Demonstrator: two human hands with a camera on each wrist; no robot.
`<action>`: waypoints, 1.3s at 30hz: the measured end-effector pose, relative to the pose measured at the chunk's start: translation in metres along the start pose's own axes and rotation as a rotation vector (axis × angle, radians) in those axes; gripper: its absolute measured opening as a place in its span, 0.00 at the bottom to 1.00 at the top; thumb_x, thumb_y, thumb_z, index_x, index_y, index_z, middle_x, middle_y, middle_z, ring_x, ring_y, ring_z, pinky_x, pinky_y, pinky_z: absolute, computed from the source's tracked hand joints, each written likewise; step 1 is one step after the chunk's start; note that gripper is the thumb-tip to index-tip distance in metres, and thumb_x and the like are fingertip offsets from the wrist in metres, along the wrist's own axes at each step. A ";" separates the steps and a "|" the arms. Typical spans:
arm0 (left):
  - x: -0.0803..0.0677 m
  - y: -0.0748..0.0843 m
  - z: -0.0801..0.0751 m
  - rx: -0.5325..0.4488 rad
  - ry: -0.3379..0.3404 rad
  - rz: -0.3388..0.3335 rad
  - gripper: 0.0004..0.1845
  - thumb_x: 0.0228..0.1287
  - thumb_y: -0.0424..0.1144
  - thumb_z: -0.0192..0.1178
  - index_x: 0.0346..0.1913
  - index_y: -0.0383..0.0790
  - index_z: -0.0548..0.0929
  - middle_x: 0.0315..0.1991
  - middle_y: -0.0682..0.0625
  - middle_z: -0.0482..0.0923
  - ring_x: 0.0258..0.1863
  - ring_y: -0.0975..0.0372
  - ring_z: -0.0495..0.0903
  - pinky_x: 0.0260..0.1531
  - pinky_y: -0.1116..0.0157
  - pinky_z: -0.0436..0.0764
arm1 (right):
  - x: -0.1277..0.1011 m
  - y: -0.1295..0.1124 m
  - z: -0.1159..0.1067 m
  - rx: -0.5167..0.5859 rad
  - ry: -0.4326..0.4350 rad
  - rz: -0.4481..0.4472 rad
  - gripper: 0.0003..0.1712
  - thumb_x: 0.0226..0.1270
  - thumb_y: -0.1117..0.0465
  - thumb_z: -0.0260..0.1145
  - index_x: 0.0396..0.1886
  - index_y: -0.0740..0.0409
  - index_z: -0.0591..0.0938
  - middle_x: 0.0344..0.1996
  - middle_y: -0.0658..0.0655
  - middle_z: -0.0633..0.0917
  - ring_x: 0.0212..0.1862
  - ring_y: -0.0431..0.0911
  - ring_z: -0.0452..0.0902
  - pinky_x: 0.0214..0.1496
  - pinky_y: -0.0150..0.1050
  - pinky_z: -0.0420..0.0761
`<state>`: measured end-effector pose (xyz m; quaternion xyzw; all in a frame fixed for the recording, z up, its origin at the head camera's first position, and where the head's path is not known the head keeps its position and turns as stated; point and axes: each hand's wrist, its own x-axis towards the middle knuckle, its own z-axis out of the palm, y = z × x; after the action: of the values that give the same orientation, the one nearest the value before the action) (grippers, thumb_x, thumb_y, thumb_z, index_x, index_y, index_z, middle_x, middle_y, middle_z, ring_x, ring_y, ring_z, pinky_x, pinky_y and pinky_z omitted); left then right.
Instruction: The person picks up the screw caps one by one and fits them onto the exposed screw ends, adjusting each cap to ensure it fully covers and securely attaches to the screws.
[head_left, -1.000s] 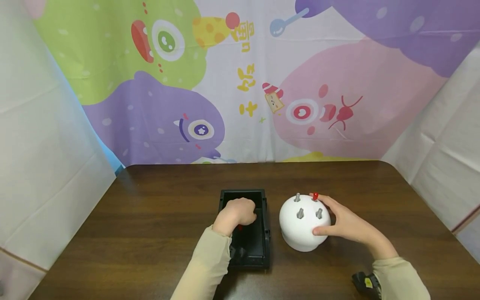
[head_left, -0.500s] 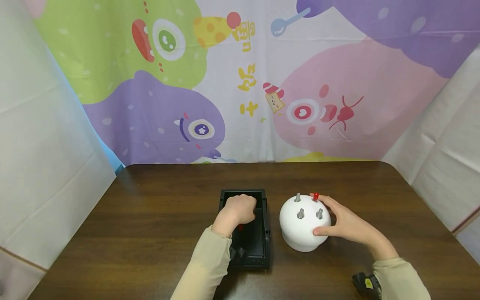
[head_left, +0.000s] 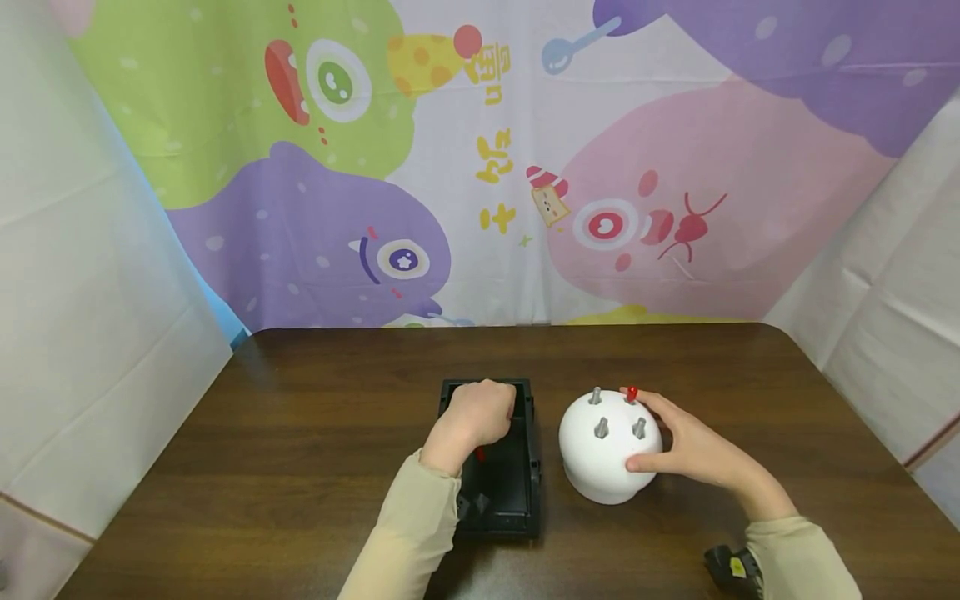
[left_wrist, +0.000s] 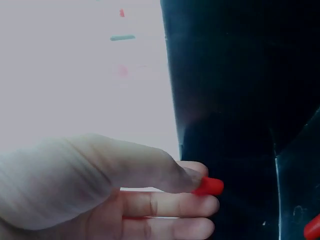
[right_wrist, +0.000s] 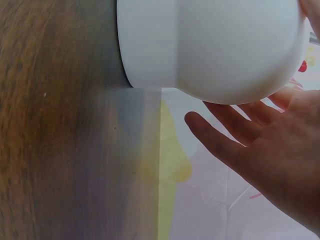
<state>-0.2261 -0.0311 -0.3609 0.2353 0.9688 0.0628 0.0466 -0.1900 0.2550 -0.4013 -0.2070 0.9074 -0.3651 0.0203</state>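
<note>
Left hand [head_left: 477, 417] shifted slightly, pinching partly hidden red piece [left_wrist: 212, 186]; right hand [head_left: 686, 446] spread against white dome [head_left: 600, 468].

Beige sleeves [head_left: 416, 508], black wrist camera [head_left: 722, 570], yellow marking [head_left: 738, 567]

Dark wooden table [head_left: 300, 433], cartoon-printed curtain [head_left: 502, 275] behind it, white cloth [head_left: 90, 292] on either side

- I get a brightly lit head view, soft shadow below the black tray [head_left: 535, 504].
- My left wrist view glares whitish.
- My right wrist view blurs the table [right_wrist: 55, 135].
</note>
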 end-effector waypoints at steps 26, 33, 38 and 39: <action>-0.004 0.008 -0.016 -0.011 0.220 0.114 0.05 0.59 0.32 0.55 0.27 0.43 0.76 0.19 0.54 0.73 0.14 0.66 0.66 0.17 0.70 0.66 | 0.000 -0.001 0.000 -0.006 0.000 -0.004 0.51 0.43 0.49 0.74 0.64 0.61 0.61 0.57 0.60 0.71 0.54 0.51 0.70 0.50 0.44 0.72; -0.003 0.010 -0.017 -0.014 0.280 0.149 0.04 0.59 0.33 0.56 0.28 0.43 0.76 0.19 0.54 0.75 0.13 0.67 0.66 0.16 0.72 0.65 | 0.000 0.000 0.000 -0.005 -0.001 -0.002 0.50 0.43 0.48 0.74 0.64 0.60 0.61 0.57 0.60 0.71 0.54 0.51 0.70 0.51 0.48 0.71; -0.001 0.014 -0.020 -0.014 0.322 0.168 0.05 0.60 0.33 0.56 0.27 0.42 0.76 0.17 0.54 0.72 0.13 0.67 0.64 0.15 0.72 0.63 | 0.000 -0.001 0.000 -0.007 0.001 -0.003 0.50 0.43 0.49 0.74 0.64 0.61 0.61 0.56 0.60 0.71 0.54 0.51 0.70 0.51 0.47 0.72; -0.001 0.015 -0.020 -0.011 0.333 0.174 0.05 0.60 0.34 0.55 0.27 0.42 0.75 0.17 0.55 0.72 0.13 0.66 0.64 0.15 0.72 0.63 | 0.000 -0.001 0.000 -0.007 0.001 -0.002 0.50 0.43 0.49 0.74 0.64 0.61 0.61 0.56 0.60 0.71 0.54 0.51 0.70 0.51 0.46 0.72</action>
<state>-0.2212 -0.0201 -0.3390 0.3043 0.9387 0.1099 -0.1186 -0.1897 0.2545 -0.4009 -0.2078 0.9086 -0.3619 0.0184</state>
